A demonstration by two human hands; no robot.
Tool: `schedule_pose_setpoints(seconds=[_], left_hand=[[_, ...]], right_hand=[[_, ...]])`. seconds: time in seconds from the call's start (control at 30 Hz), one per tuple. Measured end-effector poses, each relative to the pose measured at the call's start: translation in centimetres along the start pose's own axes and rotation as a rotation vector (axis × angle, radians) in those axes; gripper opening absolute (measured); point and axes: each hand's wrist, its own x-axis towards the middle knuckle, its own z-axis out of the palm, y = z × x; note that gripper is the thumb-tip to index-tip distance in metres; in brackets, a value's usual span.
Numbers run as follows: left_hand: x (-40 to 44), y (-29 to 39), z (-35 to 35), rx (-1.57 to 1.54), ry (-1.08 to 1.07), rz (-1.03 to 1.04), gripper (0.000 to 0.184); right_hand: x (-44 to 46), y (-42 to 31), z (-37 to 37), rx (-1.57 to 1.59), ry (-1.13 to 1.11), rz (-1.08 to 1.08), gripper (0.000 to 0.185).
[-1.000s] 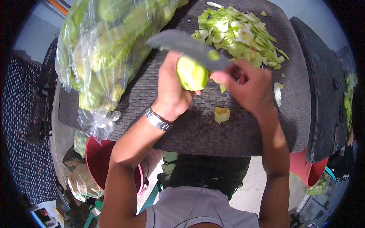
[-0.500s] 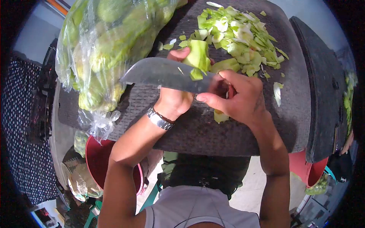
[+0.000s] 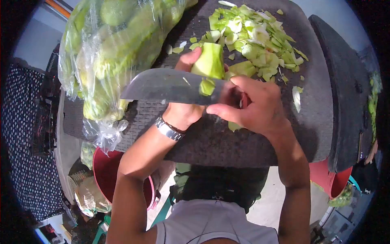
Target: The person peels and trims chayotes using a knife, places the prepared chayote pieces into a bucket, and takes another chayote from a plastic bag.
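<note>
My left hand [image 3: 189, 61] holds a pale-green peeled vegetable [image 3: 211, 61] with a flat-cut top, above a dark woven-textured table [image 3: 211, 150]. Part of that hand is hidden behind the blade. My right hand [image 3: 260, 103] is closed round the handle of a broad knife [image 3: 162, 86], its blade pointing left across the vegetable's lower end. A small green slice [image 3: 207, 86] clings to the blade. Beyond my hands lies a heap of green and white peelings [image 3: 260, 40]. Another pale-green piece [image 3: 242, 70] rests just behind my right hand.
A clear plastic bag [image 3: 126, 53] full of green vegetables fills the table's left side. Red tubs stand below the table, one at left [image 3: 106, 171] and one at right [image 3: 339, 183]. A dark padded panel [image 3: 341, 97] borders the right edge.
The knife has shifted slightly left and down, its tip nearer the bag. The green slice on its blade now sits lower, apart from the vegetable's side.
</note>
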Motion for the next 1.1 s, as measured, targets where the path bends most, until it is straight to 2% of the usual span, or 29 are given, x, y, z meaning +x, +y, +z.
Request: schedule_pose_setpoints(seconds=[0.23,0.3,0.33,0.37,0.4,0.43,0.53,0.57,0.67,0.7,0.73,0.83,0.9,1.0,1.1], left_hand=[[0.0,-0.2,0.5,0.027,0.045,0.008,0.051],[0.3,-0.4,1.0,0.050,0.113,0.072,0.052],[0.3,-0.5,1.1,0.062,0.147,0.102,0.052],[-1.1,-0.3,0.2,-0.049,0.157,0.069,0.055],[-1.4,0.3,0.9,0.028,0.064,-0.017,0.058],[-1.2,0.9,1.5,0.070,0.038,-0.048,0.059],[-0.8,1.3,1.6,0.097,0.001,-0.104,0.057],[-0.8,1.3,1.3,0.090,0.001,-0.112,0.057],[-0.8,-0.1,0.3,-0.044,0.114,0.046,0.059],[-0.1,-0.7,1.6,-0.134,0.350,0.180,0.053],[0.3,-0.3,-0.1,-0.057,0.164,0.084,0.051],[0.3,0.8,-0.8,-0.196,0.002,-0.074,0.053],[0.3,0.7,-0.9,-0.274,-0.058,-0.138,0.053],[0.2,0.0,0.4,-0.146,0.120,-0.101,0.057],[0.3,0.0,0.7,-0.071,0.149,-0.041,0.057]], right_hand=[[0.1,0.3,0.1,0.014,0.000,-0.032,0.050],[0.1,1.3,-0.2,0.019,0.005,-0.005,0.050],[0.2,1.7,-0.6,-0.021,0.026,0.045,0.042],[0.3,2.3,-1.2,-0.062,0.045,0.094,0.035],[0.5,3.0,-1.8,-0.104,0.063,0.141,0.028],[1.1,4.0,-2.3,-0.180,0.178,0.115,0.042],[1.5,4.0,-3.0,-0.147,0.251,0.165,0.039],[1.2,3.2,-2.8,-0.084,0.162,0.233,0.038],[0.7,0.9,-1.8,-0.040,-0.023,0.250,0.039],[0.6,0.6,-1.0,0.025,-0.021,0.196,0.044],[0.4,0.3,-0.5,0.018,-0.021,0.143,0.045],[-0.3,0.5,1.2,0.002,-0.006,-0.019,0.051],[-0.5,0.8,1.6,-0.037,-0.015,-0.067,0.047],[-0.9,1.4,1.9,-0.072,-0.025,-0.109,0.052],[-0.9,1.4,1.9,-0.111,-0.018,-0.129,0.056]])
